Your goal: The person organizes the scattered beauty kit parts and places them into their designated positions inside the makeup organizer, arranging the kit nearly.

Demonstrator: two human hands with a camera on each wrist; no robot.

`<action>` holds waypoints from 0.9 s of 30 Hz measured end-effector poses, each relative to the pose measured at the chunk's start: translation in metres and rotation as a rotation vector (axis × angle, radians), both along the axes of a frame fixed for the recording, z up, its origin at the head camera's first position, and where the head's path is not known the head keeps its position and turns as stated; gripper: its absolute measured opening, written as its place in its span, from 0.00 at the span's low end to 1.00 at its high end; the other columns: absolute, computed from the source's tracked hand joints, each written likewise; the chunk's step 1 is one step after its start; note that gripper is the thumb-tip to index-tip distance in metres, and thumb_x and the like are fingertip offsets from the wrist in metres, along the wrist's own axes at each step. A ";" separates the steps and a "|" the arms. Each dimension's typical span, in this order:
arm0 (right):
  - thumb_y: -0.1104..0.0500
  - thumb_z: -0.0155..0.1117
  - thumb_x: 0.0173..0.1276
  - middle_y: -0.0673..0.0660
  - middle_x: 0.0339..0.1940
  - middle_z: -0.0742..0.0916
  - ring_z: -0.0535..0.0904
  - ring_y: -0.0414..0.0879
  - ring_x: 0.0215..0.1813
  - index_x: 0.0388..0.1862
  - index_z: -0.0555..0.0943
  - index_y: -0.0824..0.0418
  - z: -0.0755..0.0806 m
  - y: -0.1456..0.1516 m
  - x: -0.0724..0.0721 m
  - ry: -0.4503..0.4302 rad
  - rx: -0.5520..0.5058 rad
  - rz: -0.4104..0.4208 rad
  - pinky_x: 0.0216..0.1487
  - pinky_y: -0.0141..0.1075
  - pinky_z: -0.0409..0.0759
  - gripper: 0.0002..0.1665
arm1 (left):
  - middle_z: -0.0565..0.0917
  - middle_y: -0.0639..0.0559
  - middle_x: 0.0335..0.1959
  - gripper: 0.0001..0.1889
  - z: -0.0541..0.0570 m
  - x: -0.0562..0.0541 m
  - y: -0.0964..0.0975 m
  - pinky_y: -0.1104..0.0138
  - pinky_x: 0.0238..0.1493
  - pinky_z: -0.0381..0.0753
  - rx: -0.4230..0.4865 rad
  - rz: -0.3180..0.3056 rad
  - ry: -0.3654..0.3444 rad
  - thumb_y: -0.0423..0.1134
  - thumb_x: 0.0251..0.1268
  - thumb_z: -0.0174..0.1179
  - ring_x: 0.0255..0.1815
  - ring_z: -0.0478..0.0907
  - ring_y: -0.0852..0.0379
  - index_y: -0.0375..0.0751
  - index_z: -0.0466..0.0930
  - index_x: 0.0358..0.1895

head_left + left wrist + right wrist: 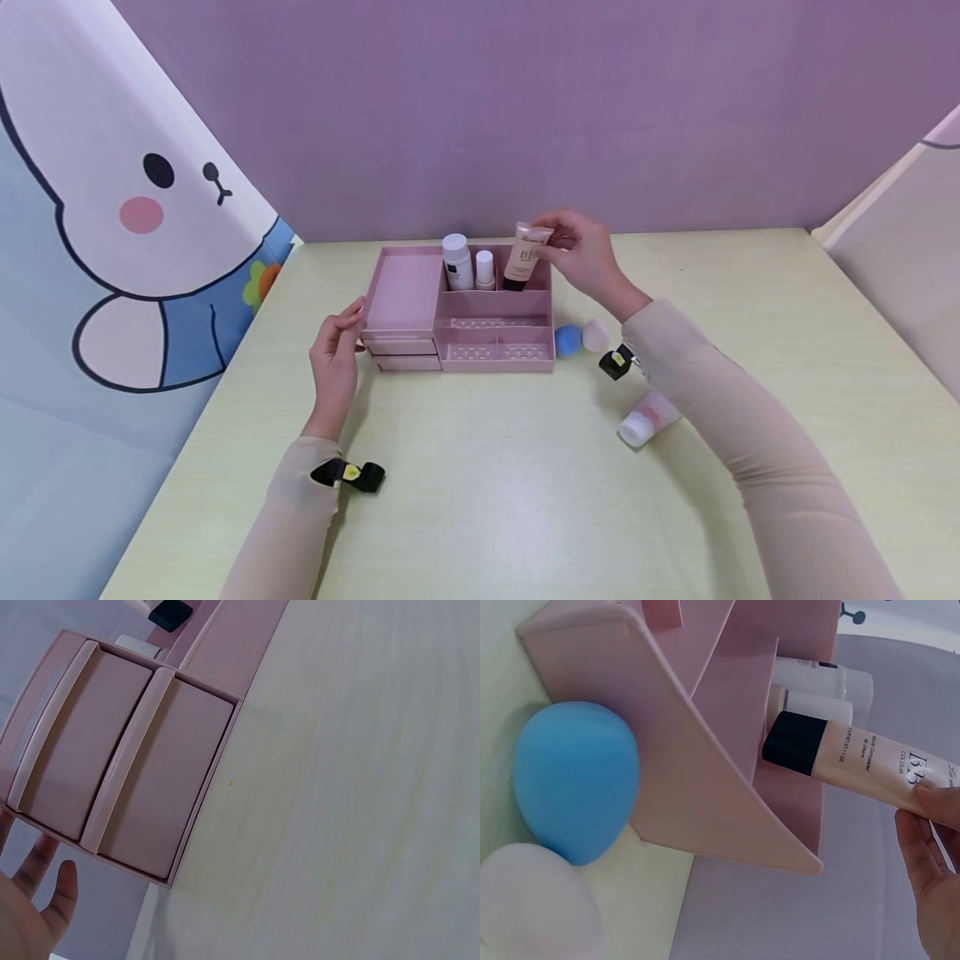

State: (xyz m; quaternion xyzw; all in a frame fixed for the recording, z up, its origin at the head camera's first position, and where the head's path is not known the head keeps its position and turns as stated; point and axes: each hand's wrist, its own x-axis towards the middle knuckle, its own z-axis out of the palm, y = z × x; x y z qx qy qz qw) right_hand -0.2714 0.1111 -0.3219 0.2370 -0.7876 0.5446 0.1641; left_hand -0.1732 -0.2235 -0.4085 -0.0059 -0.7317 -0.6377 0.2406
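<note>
A pink desktop organizer [408, 292] with two small drawers stands at the back of the table. My right hand [581, 254] pinches a BB cream tube [522, 257], its black cap pointing down over the back right compartment. In the right wrist view, the tube's cap [795, 742] is by that compartment's opening. A white bottle [457, 262] and a smaller white-capped bottle [485, 271] stand in the compartment to its left. My left hand [336, 358] touches the organizer's left side, fingers fairly straight; in the left wrist view its fingers [64, 896] lie beside the drawers [165, 776].
A blue makeup sponge [567, 340] and a pale one [596, 335] lie against the organizer's right side. Nearer, a white and pink tube [648, 419] lies under the right forearm. A purple cloth backdrop [480, 117] rises behind the table.
</note>
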 end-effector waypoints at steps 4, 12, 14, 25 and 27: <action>0.77 0.66 0.61 0.68 0.48 0.86 0.84 0.58 0.46 0.50 0.81 0.73 -0.001 -0.002 -0.002 -0.024 -0.009 0.001 0.47 0.32 0.81 0.17 | 0.79 0.52 0.65 0.13 0.000 0.000 0.000 0.66 0.43 0.73 -0.003 0.001 -0.004 0.37 0.79 0.48 0.60 0.75 0.60 0.28 0.75 0.51; 0.78 0.66 0.60 0.68 0.46 0.86 0.84 0.58 0.44 0.48 0.82 0.71 -0.007 -0.007 -0.009 -0.005 0.029 0.004 0.45 0.33 0.82 0.17 | 0.78 0.53 0.65 0.14 0.001 0.001 0.001 0.67 0.44 0.72 0.000 -0.001 -0.016 0.38 0.80 0.47 0.61 0.74 0.61 0.28 0.75 0.52; 0.78 0.66 0.60 0.67 0.46 0.87 0.84 0.57 0.43 0.48 0.82 0.71 -0.008 -0.008 -0.010 -0.006 0.043 0.007 0.45 0.35 0.82 0.17 | 0.78 0.53 0.65 0.14 0.001 0.001 0.001 0.67 0.43 0.73 0.002 -0.002 -0.015 0.37 0.80 0.47 0.61 0.74 0.61 0.28 0.75 0.51; 0.75 0.67 0.61 0.64 0.48 0.86 0.83 0.55 0.44 0.51 0.83 0.67 -0.015 -0.010 -0.014 -0.083 0.105 0.010 0.46 0.39 0.82 0.18 | 0.78 0.55 0.65 0.14 0.001 0.001 0.000 0.68 0.43 0.73 -0.005 -0.003 -0.021 0.38 0.80 0.47 0.61 0.74 0.60 0.29 0.75 0.51; 0.75 0.67 0.61 0.64 0.47 0.86 0.83 0.55 0.43 0.51 0.83 0.67 -0.017 -0.011 -0.016 -0.081 0.112 0.016 0.46 0.38 0.82 0.18 | 0.78 0.54 0.65 0.14 0.001 0.000 0.000 0.68 0.43 0.73 -0.004 -0.003 -0.019 0.38 0.80 0.47 0.61 0.74 0.60 0.28 0.74 0.51</action>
